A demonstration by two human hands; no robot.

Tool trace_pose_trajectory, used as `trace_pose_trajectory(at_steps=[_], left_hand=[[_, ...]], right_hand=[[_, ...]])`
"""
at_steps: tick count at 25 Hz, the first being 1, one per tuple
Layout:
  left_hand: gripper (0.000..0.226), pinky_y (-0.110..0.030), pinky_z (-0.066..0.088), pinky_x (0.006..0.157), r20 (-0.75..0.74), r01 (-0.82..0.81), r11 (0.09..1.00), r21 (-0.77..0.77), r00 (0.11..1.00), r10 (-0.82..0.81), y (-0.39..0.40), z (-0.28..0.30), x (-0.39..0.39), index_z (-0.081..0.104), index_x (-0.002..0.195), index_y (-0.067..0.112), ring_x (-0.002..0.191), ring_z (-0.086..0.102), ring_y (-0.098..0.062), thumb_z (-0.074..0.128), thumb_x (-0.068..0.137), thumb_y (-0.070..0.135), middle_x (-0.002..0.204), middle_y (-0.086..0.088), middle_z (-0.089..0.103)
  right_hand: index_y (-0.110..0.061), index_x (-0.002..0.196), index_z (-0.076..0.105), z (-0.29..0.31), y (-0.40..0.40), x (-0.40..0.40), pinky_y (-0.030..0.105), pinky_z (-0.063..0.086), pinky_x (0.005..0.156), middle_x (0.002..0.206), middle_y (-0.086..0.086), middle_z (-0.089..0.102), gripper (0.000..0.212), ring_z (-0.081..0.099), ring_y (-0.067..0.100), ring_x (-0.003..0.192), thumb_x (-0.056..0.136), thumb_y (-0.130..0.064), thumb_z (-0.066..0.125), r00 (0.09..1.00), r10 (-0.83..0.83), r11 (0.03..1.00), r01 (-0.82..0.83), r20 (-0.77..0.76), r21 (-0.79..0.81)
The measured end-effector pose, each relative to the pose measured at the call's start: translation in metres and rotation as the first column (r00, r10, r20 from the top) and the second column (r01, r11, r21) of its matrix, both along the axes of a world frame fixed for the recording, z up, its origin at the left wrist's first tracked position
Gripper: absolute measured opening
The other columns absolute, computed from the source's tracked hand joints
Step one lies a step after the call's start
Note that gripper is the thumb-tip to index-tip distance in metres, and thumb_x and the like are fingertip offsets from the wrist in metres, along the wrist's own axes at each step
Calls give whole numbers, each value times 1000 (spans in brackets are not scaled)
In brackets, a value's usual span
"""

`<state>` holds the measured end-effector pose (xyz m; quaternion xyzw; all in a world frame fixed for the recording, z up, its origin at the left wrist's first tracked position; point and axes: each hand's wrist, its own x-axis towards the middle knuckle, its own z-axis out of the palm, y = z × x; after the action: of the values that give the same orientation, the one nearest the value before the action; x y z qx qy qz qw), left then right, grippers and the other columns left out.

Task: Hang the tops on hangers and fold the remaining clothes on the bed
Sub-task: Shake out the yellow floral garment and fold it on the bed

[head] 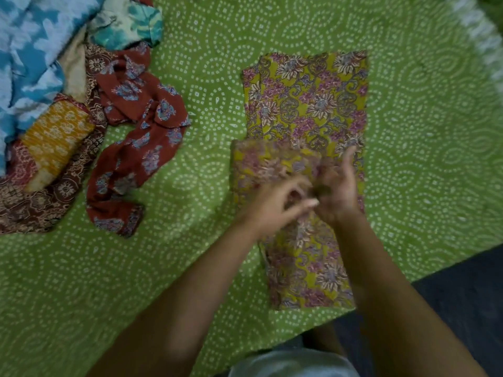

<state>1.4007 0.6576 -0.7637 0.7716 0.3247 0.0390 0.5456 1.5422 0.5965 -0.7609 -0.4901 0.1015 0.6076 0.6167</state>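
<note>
Item: yellow floral garment (pixel 307 104), laid lengthwise on green dotted bedspread (pixel 422 131), right of centre; near portion doubled back over its middle. Left hand (pixel 275 205) and right hand (pixel 337 191) were seen together at the fold, fingers curled into the cloth; both blurred, exact grip can't be told. Far left, well apart: red floral garment (pixel 136 123), crumpled; blue-white cloth (pixel 32 50); teal piece (pixel 128 23); orange-brown printed cloth (pixel 54 142).

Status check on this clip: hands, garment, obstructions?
Left hand and right hand both on yellow floral garment, mid-fold, grips blurred. Garment flat on green bedspread. Unfolded clothes pile lies apart, left.
</note>
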Motion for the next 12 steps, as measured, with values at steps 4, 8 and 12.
trace_pose_trajectory(at_steps=[4,8,12], left_hand=[[31,-33,49,84,-109,-83,946,312,986,123,-38,-21,36,57,121,22,106,58,-17,41,100,38,116,2,61],[63,-42,21,117,-506,91,852,516,835,218,-43,-58,36,18,152,18,147,12,-21,22,99,53,159,0,17],[85,-49,1,119,-739,376,795,475,661,129,-23,-99,29,-13,152,17,147,-14,-22,-1,86,71,159,1,-19]], right_hand=[[-11,86,63,-37,-62,44,31,49,66,68,-5,64,5,61,10,64,88,-7,63,910,51,964,63,411,-260],[-18,81,63,-67,-79,66,27,46,65,68,-8,62,14,56,7,64,85,-6,68,867,42,914,168,496,-370],[-13,103,61,-86,-74,78,26,48,78,94,2,62,23,57,15,85,83,-8,71,673,273,885,104,688,-453]])
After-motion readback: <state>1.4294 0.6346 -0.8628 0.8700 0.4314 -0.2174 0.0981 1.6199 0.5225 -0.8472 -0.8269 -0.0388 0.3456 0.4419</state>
